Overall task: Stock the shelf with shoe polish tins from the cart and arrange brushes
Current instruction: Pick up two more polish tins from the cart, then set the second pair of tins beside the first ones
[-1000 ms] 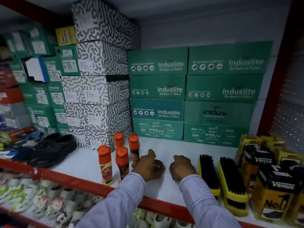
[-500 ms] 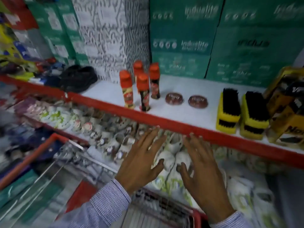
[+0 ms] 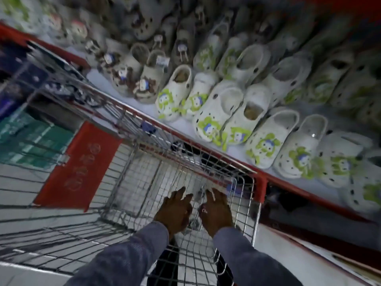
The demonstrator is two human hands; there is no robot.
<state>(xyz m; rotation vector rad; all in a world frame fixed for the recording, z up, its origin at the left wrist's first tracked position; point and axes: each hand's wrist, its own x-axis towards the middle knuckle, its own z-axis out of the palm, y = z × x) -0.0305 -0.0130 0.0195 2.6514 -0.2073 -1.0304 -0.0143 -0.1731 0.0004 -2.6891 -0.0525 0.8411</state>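
My left hand (image 3: 173, 209) and my right hand (image 3: 216, 211) are side by side, low inside the wire cart (image 3: 132, 162), backs up and fingers pointing down toward its mesh floor. A small red spot (image 3: 204, 210) shows by my right thumb; the blur hides whether it is a polish tin. What lies under the fingers is hidden. The upper shelf with the tins and brushes is out of view.
A red panel (image 3: 82, 162) hangs on the cart's side. Just beyond the cart runs a red-edged shelf (image 3: 206, 145) full of white clogs (image 3: 226, 112) with green charms. Green boxes (image 3: 31, 141) sit at the left.
My view has swung down from the polish shelf to the cart. Both hands left the two tins on the shelf and dropped into the cart basket.
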